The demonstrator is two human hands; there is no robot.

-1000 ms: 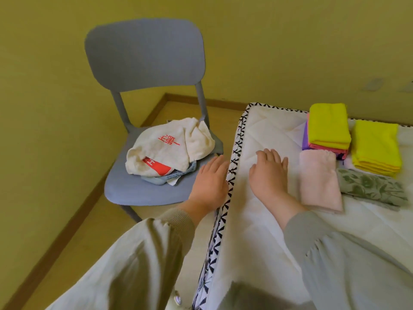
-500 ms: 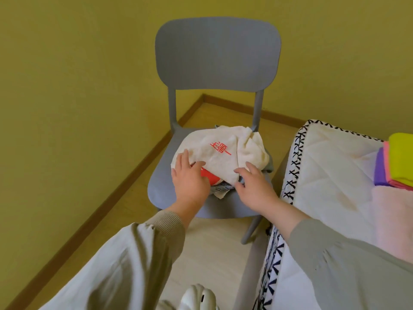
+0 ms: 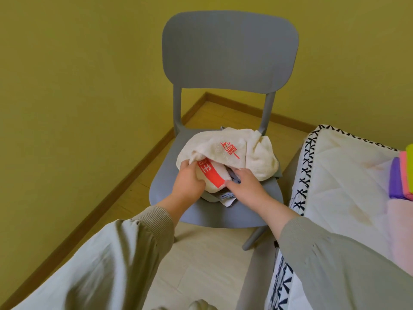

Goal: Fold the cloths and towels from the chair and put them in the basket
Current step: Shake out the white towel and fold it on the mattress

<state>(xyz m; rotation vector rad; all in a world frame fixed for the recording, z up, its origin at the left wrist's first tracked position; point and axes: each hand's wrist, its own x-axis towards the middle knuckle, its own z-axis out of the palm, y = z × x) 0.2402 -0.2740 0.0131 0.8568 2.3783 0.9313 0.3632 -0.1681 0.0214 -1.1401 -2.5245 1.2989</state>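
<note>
I'm at the pick-up step: the towel (image 3: pixel 257 157) lies crumpled on top of the pile on the chair (image 3: pixel 230 54), at my 12 o'clock. My left hand (image 3: pixel 188 182) grips its edge at the pile's 8 o'clock, fingers curled round the fold. My right hand (image 3: pixel 244 186) digs in at 5 o'clock — whether it has hold, I cannot tell. Next, I judge, I must lift the towel alone — not the cloths (image 3: pixel 223 198) beneath — and carry it to the bed (image 3: pixel 342 175) at 3 o'clock for folding. No basket is in view.

Left hand (image 3: pixel 190 183) and right hand (image 3: pixel 245 186) reach forward side by side, fingers curled, gripping.
</note>
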